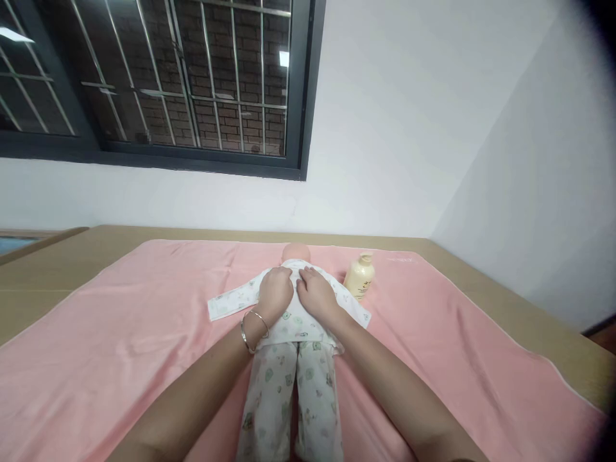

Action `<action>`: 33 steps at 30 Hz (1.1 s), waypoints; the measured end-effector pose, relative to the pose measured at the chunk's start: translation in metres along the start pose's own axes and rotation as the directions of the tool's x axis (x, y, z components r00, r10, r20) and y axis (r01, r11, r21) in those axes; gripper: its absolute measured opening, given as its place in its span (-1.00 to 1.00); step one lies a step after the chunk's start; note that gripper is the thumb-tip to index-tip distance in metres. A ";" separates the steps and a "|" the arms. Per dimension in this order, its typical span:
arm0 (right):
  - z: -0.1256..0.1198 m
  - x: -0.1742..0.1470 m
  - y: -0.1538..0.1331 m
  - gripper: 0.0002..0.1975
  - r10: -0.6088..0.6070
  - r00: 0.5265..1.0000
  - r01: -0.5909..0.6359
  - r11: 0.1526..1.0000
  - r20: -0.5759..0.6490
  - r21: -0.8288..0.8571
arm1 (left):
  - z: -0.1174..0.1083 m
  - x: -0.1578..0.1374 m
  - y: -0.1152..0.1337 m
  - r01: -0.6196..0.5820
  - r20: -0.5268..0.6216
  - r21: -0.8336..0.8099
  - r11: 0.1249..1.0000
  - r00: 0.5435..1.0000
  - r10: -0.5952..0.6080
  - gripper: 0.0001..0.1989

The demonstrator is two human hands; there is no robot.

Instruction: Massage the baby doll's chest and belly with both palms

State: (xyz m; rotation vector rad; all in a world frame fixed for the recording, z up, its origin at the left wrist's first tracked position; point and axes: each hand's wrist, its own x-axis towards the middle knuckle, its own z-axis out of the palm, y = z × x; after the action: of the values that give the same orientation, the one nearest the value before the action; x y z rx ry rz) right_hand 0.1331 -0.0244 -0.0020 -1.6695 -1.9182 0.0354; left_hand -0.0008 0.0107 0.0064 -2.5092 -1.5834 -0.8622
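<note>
A baby doll [296, 252] lies stretched out with its head at the far end, dressed in a white long-sleeved pajama top [303, 327] and matching printed pants [274, 385]. On the upper part of the top, my left hand [276, 292] is closed, its curled fingers gripping the fabric near the middle. Beside it, with a narrow gap between, my right hand [316, 294] has its fingers bent and pressed together on the same top. The fingertips are partly hidden, so the exact pinch is hard to see. One sleeve [233, 301] spreads out to the left.
A pale yellow pump bottle [359, 277] stands just right of the doll's shoulder. Under everything lies a pink cloth [158, 333] on a wooden surface [520, 314]. Behind are a white wall [375, 160] and a barred window [192, 83].
</note>
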 end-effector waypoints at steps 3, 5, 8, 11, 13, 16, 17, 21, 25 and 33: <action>0.017 0.008 0.020 -0.52 0.040 0.999 -0.039 0.998 -0.022 0.048 | 0.018 0.001 -0.008 -0.014 -0.050 0.040 0.999 0.999 0.016 -0.63; 0.024 0.010 0.028 -0.49 0.072 0.997 -0.071 0.996 -0.015 0.063 | 0.027 0.002 -0.012 0.005 -0.033 0.008 1.000 0.999 -0.005 -0.58; 0.027 0.010 0.030 -0.47 0.080 0.997 -0.080 0.995 -0.001 0.064 | 0.036 0.003 -0.016 0.066 0.017 -0.053 0.996 0.998 -0.065 -0.52; 0.026 0.009 0.029 -0.48 0.072 0.997 -0.071 0.996 -0.003 0.062 | 0.040 0.003 -0.018 0.115 0.038 -0.106 0.988 0.993 -0.112 -0.48; 0.026 0.009 0.028 -0.48 0.064 0.998 -0.063 0.996 -0.012 0.062 | 0.041 0.002 -0.018 0.133 0.045 -0.141 0.981 0.991 -0.128 -0.48; 0.029 0.008 0.028 -0.49 0.069 0.997 -0.067 0.996 -0.030 0.066 | 0.042 0.002 -0.017 0.148 0.043 -0.178 0.973 0.989 -0.143 -0.49; 0.030 0.008 0.029 -0.50 0.074 0.996 -0.071 0.995 -0.042 0.068 | 0.042 0.002 -0.017 0.153 0.038 -0.184 0.971 0.988 -0.149 -0.50; 0.036 0.007 0.029 -0.51 0.080 0.993 -0.074 0.995 -0.090 0.066 | 0.043 0.001 -0.017 0.145 0.013 -0.186 0.972 0.989 -0.145 -0.52; 0.037 0.005 0.029 -0.53 0.066 0.990 -0.058 0.996 -0.122 0.067 | 0.043 0.001 -0.018 0.103 -0.014 -0.191 0.976 0.994 -0.108 -0.54; 0.037 0.006 0.031 -0.53 0.045 0.989 -0.034 0.996 -0.139 0.081 | 0.049 0.000 -0.021 0.098 -0.059 -0.216 0.972 0.992 -0.113 -0.55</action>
State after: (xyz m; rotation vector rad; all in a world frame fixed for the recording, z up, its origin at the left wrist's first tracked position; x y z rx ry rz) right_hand 0.1441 0.0002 -0.0421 -1.6138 -1.7572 0.0076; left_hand 0.0023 0.0366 -0.0397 -2.5162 -1.6985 -1.1795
